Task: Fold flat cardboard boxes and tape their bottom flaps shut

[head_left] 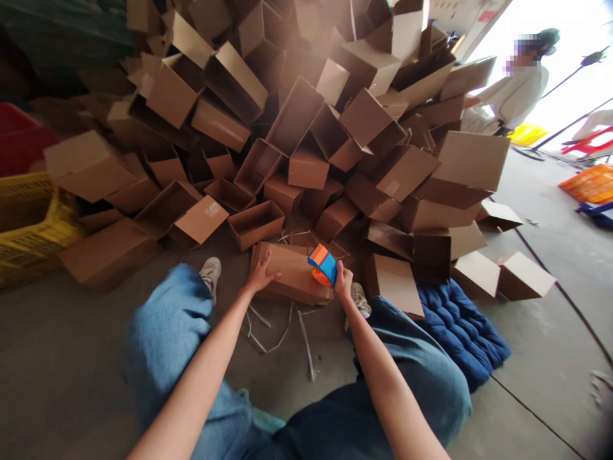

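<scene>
Between my feet lies a stack of flat folded cardboard boxes (287,271), with white strapping (306,345) loose on the floor in front of it. My left hand (261,275) rests on the left part of the stack, its fingers spread over the top cardboard. In my right hand (343,281) is a blue and orange tape dispenser (326,263), held over the stack's right end. The fingers wrap its blue body. Whether the dispenser touches the cardboard I cannot tell.
A large heap of opened cardboard boxes (306,167) rises ahead. To the left stands a yellow crate (38,239); a blue cushion (462,332) lies by my right knee. Another person (514,89) is at the far right, near an orange crate (589,185). A cable (565,294) crosses the floor.
</scene>
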`<state>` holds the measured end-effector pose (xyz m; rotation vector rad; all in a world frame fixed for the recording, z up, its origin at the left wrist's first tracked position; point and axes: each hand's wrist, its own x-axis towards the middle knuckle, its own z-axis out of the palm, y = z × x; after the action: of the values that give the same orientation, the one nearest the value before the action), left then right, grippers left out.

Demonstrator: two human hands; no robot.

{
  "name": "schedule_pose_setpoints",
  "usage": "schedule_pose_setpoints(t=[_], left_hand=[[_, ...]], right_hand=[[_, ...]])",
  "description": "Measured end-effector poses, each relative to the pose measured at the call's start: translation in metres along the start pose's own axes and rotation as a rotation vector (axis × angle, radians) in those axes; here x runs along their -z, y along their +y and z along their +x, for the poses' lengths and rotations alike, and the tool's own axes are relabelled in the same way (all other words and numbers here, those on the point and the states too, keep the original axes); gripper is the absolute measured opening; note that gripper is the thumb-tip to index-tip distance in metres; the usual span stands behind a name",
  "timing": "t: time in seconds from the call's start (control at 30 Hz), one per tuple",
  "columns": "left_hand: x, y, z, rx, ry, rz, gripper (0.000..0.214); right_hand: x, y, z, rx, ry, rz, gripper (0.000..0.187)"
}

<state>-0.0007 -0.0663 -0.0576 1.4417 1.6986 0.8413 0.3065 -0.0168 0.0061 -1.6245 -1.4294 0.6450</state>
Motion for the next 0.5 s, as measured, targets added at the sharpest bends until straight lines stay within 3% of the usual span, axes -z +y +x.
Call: schedule_pose_setpoints(t=[0.23,0.5], left_hand=[[0.004,0.003,-0.001,0.023,-0.060,-0.020,0.117],[0.007,0.009,-0.002,0.063,-0.040,0.011,0.118]], right_hand=[[0.002,-0.003,0.001,-0.011,-0.005,0.106,0.073],[-0.005,-0.032,-0.001,-0.091,0.051,0.276,0.072]])
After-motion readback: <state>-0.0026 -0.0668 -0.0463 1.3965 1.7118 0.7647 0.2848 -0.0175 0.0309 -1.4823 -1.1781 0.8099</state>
